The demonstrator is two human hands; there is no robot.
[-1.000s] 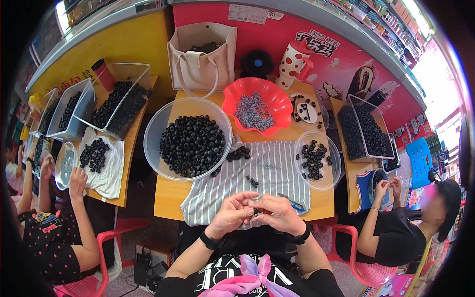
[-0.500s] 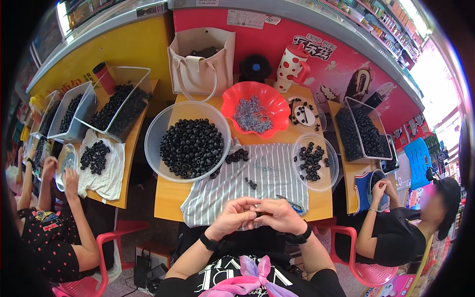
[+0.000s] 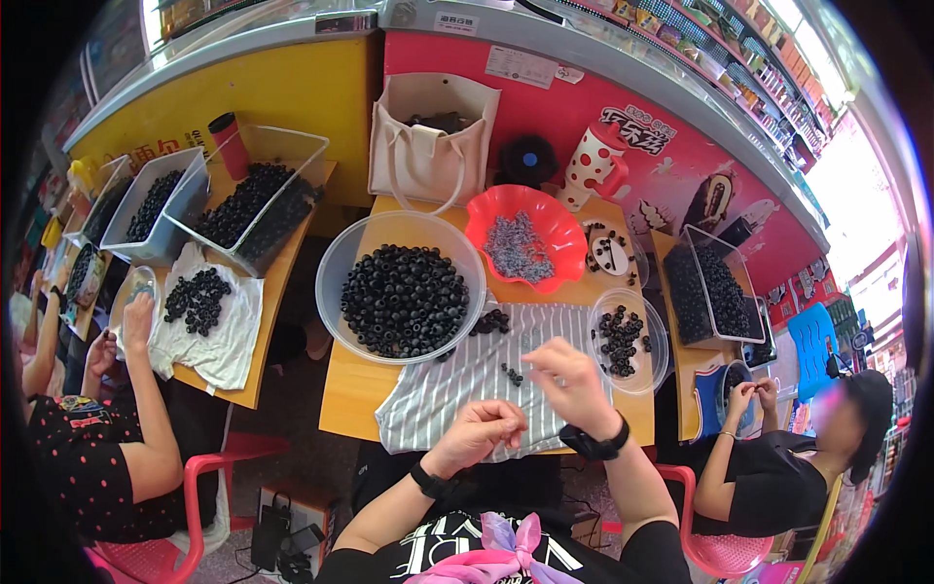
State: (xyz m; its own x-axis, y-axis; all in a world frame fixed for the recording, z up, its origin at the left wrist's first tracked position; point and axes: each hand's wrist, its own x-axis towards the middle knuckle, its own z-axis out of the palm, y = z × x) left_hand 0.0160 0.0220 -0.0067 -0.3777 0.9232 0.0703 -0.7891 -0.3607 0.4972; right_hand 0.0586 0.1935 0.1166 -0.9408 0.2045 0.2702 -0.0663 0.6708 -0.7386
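Note:
My left hand (image 3: 479, 433) is closed above the near edge of a grey striped cloth (image 3: 428, 399), thumb and fingertips pinched together. Whatever sits in that pinch is too small to make out. Raised over the cloth to its right, my right hand (image 3: 576, 391) has bent fingers, with thumb and forefinger slightly apart and nothing visible between them. Just beyond its fingertips lie a few small clear pieces (image 3: 530, 337) and a little group of black beads (image 3: 512, 374). A larger pile of black beads (image 3: 489, 321) rests by the big clear bowl (image 3: 336, 326).
The big bowl is full of black beads; a red wavy-rimmed bowl (image 3: 480, 201) holds clear pieces. At right stands a clear round tub (image 3: 658, 360) with black beads. A canvas bag (image 3: 418, 161) and a dotted tumbler (image 3: 590, 164) stand behind. Co-workers sit at both sides.
My hands have come apart. The right one has moved up and forward over the cloth, while the left stays low in its pinch. The view has shifted slightly.

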